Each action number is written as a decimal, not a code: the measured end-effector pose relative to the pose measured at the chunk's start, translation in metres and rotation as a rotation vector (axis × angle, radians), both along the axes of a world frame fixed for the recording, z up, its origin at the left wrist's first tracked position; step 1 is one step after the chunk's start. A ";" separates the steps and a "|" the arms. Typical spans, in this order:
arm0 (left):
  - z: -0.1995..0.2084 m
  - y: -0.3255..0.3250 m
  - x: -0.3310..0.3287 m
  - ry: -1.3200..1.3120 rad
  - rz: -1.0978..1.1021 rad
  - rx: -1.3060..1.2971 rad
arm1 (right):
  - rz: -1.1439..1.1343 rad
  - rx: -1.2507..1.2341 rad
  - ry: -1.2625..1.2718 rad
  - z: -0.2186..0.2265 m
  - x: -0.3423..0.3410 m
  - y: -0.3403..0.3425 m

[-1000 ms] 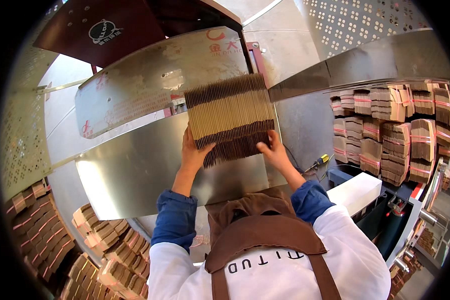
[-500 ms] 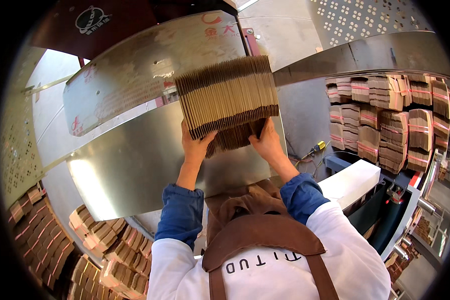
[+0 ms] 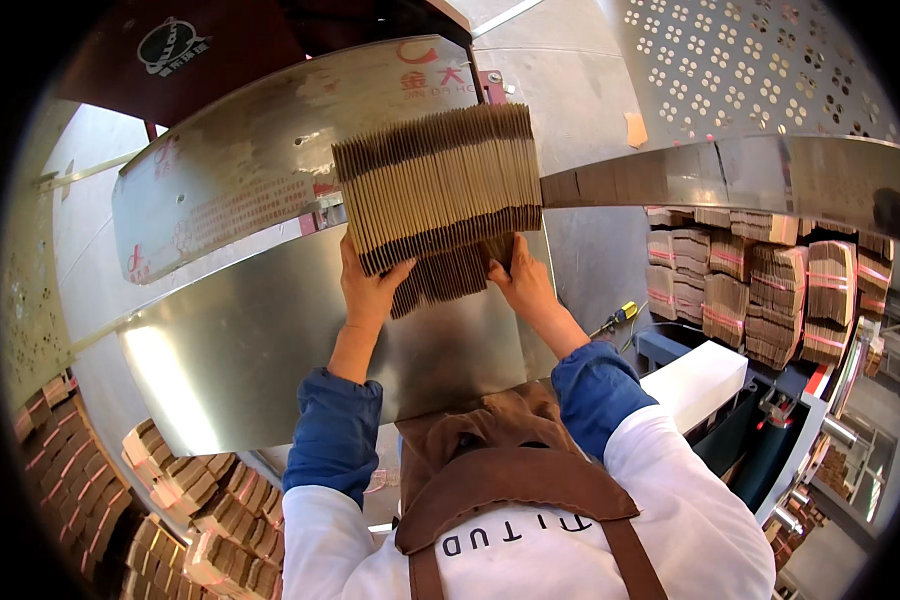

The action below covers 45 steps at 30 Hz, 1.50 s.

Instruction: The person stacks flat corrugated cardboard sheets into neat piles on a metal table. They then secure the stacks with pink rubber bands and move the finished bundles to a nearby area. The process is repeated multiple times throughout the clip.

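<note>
A thick stack of brown folded paper or cardboard pieces [image 3: 438, 185], their edges packed side by side like a fan, rests above the shiny metal worktop in front of me. At its near left corner my left hand [image 3: 370, 290] grips it, thumb on the near face and the fingers partly hidden behind the side. My right hand [image 3: 525, 285] closes on the near right end, with the thumb toward the lower row of edges; its other fingers are partly hidden. Both hands hold the same stack.
The metal worktop [image 3: 250, 340] reaches toward me, with a printed metal plate [image 3: 240, 150] beyond it. Strapped brown bundles stand at the right [image 3: 775, 290] and lower left [image 3: 60, 470]. Right of the worktop are a yellow-handled tool [image 3: 625, 312] and a white block [image 3: 695, 380].
The whole view has shifted slightly, so stack and hands appear a little farther left. Both hands keep their hold, and the stack looks much the same against the worktop.
</note>
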<state>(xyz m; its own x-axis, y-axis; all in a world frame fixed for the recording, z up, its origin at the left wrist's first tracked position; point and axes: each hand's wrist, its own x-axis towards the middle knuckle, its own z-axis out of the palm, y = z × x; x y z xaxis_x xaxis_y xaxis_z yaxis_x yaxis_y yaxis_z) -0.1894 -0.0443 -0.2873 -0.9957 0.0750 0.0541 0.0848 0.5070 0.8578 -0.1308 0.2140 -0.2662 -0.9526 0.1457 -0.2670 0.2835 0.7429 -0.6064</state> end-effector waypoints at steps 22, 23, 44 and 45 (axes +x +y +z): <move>0.004 0.009 -0.010 0.012 0.076 -0.044 | 0.120 0.016 0.008 -0.007 -0.012 0.015; 0.004 0.008 -0.008 0.026 0.068 -0.064 | 0.122 0.030 0.000 -0.006 -0.012 0.016; 0.015 0.013 -0.014 0.053 0.061 0.026 | 0.169 -0.016 0.014 0.003 -0.013 0.019; 0.012 0.012 -0.014 0.077 0.056 0.026 | 0.166 -0.025 0.032 0.001 -0.013 0.018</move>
<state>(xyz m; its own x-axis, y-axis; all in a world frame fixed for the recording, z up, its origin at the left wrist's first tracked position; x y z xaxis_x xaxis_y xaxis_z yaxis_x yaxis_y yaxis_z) -0.2033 -0.0320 -0.2753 -0.9912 0.0173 0.1313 0.1229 0.4908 0.8626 -0.1433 0.2319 -0.2650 -0.9711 -0.0204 -0.2379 0.1388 0.7624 -0.6321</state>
